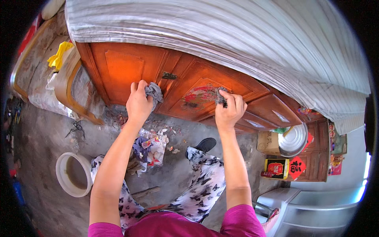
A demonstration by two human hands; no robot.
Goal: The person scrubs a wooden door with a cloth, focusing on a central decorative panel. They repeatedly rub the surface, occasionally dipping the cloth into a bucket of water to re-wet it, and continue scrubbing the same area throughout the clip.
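My left hand (138,103) is closed around a crumpled grey rag (154,93), held against the front of a reddish-brown wooden cabinet (152,55). Pinched in my right hand (230,112) is a dark grey wad (221,97) that looks like steel wool. It rests on a cabinet door beside a patch of torn red and greyish residue (199,94). Between two doors sits a dark metal latch (169,76). My fingers hide part of both the rag and the wad.
A striped pale cloth (221,27) drapes over the cabinet top. Left of my legs stands a white bucket (60,173) of murky water. Scraps and rags (148,148) litter the concrete floor. An armchair (73,85) is at left; a metal basin (293,140) and cardboard box (268,143) are at right.
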